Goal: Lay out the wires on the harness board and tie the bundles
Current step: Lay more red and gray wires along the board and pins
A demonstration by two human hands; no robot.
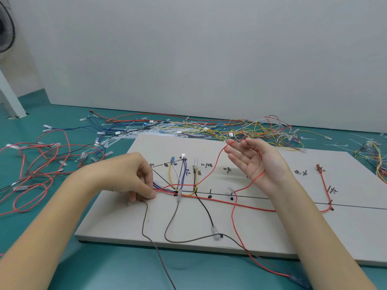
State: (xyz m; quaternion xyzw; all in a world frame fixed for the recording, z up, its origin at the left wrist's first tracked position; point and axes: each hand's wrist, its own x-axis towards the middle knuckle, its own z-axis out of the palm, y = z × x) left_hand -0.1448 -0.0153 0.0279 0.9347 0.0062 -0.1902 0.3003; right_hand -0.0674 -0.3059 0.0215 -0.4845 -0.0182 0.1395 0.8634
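Observation:
The grey harness board lies flat on the green table, marked with black lines, labels and pegs. Yellow, white, blue and black wires run from connectors near its top down to a bundle at the main line. My left hand pinches that bundle's left end against the board. My right hand is raised palm up with relaxed fingers, and a loose red wire loops across its palm. A second red wire lies along the main line and climbs to a brown terminal at the right.
Heaps of loose wires: red and black ones at the left, blue wires and white cable ties behind the board, yellow ones at the back right. Grey leads trail off the board's near edge. A fan stands far left.

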